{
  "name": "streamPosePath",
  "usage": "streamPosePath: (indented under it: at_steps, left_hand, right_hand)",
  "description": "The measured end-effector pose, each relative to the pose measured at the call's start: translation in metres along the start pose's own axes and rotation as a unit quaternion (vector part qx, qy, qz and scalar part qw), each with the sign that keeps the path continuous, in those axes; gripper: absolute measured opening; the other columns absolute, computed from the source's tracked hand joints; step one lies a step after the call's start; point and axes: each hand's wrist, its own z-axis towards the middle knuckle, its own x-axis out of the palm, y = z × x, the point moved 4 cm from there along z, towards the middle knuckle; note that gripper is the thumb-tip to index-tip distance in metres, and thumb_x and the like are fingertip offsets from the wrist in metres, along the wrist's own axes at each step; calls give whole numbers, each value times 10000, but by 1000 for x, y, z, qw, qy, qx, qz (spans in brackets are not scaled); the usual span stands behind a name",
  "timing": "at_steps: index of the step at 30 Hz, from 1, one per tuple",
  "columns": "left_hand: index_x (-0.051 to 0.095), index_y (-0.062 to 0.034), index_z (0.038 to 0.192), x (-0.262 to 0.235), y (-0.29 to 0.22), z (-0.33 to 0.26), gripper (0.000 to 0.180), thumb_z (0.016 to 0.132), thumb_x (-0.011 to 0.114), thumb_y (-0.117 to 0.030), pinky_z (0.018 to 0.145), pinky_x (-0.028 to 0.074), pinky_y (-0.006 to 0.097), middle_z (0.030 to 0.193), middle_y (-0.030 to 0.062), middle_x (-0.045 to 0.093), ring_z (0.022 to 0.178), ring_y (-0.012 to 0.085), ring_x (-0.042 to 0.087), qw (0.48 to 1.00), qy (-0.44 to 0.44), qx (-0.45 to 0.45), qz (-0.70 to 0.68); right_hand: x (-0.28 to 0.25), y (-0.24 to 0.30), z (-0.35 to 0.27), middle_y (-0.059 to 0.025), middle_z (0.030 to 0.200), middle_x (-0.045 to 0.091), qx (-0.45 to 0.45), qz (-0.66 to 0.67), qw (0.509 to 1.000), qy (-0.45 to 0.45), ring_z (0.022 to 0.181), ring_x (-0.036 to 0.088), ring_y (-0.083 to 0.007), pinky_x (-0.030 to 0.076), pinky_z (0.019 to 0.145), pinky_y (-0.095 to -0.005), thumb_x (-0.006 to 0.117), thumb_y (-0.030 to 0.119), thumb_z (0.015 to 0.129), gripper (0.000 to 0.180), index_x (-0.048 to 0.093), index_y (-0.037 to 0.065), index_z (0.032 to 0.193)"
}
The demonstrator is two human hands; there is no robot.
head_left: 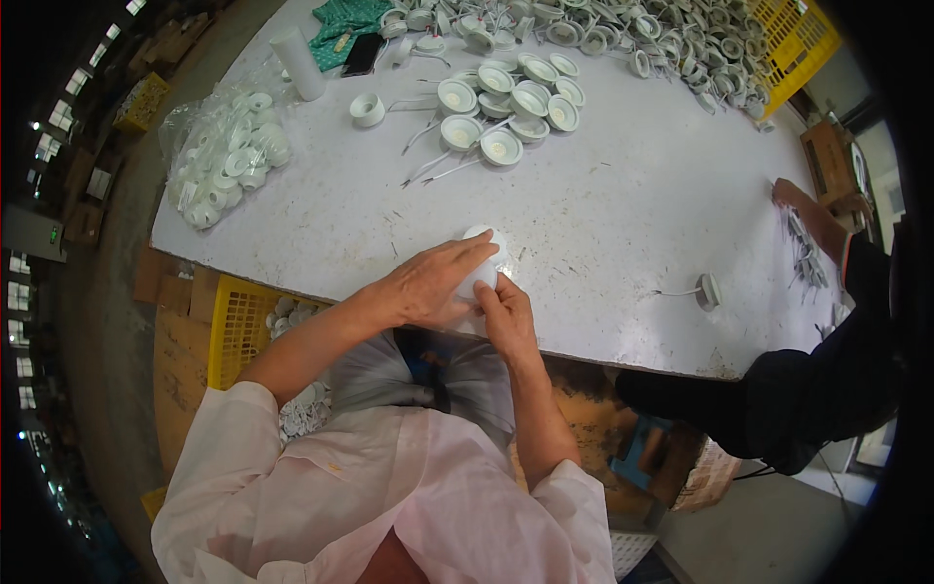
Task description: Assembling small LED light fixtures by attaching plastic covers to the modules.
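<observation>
At the table's near edge, my two hands meet around a smooth white disc (pixel 478 279). My left hand (pixel 433 279) curves over it from the left, its fingers nearly straight and pressed together against the disc. From the right, my right hand (pixel 509 313) pinches the disc's lower edge, thumb on top. A second white round piece (pixel 496 241) shows just past my left fingertips. Farther off is a cluster of white round lamp fittings (pixel 501 147) with thin wire leads. A white ring-shaped cup (pixel 367 110) stands left of them.
A clear bag of white rings (pixel 229 165) lies left, near a white roll (pixel 297 63) and a dark phone (pixel 363 54). Many fittings (pixel 671 39) heap at the back beside a yellow crate (pixel 793 54). One fitting (pixel 708 291) lies right, near another person's arm (pixel 815 219).
</observation>
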Motion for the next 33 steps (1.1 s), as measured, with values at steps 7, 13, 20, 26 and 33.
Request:
streamPosePath:
  at_steps: [7,13,20,26,33]
  left_hand:
    - [521,-23,1158,8,12,19,620,593,765,-93,883,501,381,1143,185,568,1032,344,583,997,55,12,58]
    - [533,-47,1132,3,27,39,584,599,766,-106,853,516,371,1074,150,598,981,326,605,997,25,-29,60]
    - [534,-43,1125,19,45,54,537,641,752,-126,873,494,375,1092,152,588,1017,327,583,993,76,-46,79]
    - [523,-23,1182,23,46,62,572,657,731,-120,926,472,380,1174,174,572,1067,338,566,989,98,-68,87]
    - [515,-40,1213,26,49,68,635,638,756,-166,990,437,384,1240,181,555,1136,342,539,977,156,-105,104]
  right_hand:
    - [1,-4,10,-59,950,639,-31,43,999,-3,850,566,-97,457,756,-257,524,185,932,267,610,-26,1071]
    - [-19,3,10,-78,1028,642,-37,64,996,-46,888,579,-112,457,798,-243,584,150,902,302,603,-16,1154]
    - [-116,12,-24,-71,973,631,-75,90,945,-305,793,559,-88,474,689,-215,566,109,911,252,605,-16,1127]
    - [-205,-1,-55,-86,950,646,-135,-27,881,-453,776,579,-109,483,691,-239,590,142,892,261,619,-13,1101]
    - [-300,26,-63,-125,922,678,21,-299,741,-601,831,637,-243,493,751,-351,665,346,813,402,660,4,1024]
